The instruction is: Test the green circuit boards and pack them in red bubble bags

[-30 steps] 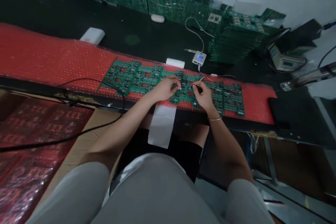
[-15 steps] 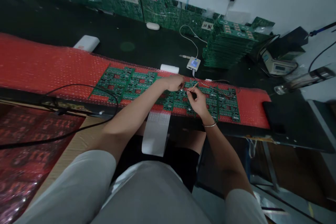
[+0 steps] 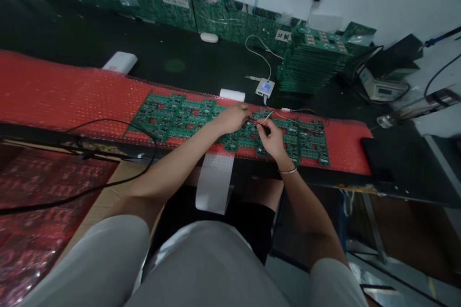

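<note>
A row of green circuit boards (image 3: 173, 115) lies on a red bubble-wrap sheet (image 3: 65, 93) along the bench's near edge. My left hand (image 3: 234, 117) rests on the boards with its fingers curled down; what they hold, if anything, is hidden. My right hand (image 3: 272, 136), a thin bracelet at its wrist, pinches a slim tan stick-like tool (image 3: 267, 116) whose tip points up and away over the boards. The two hands are close together near the middle of the row. A white strip of labels (image 3: 214, 182) hangs over the bench edge below my left hand.
A tall stack of green boards (image 3: 313, 64) stands at the back right beside a small white device with a blue screen (image 3: 265, 88). A white box (image 3: 120, 61), a white roll (image 3: 232, 94) and bins of boards (image 3: 173, 2) sit behind. A black cable (image 3: 108, 153) loops at left.
My left hand has slid slightly back toward me and down onto the boards. My right hand has stayed nearly in place, holding the tool. The camera view has shifted a little.
</note>
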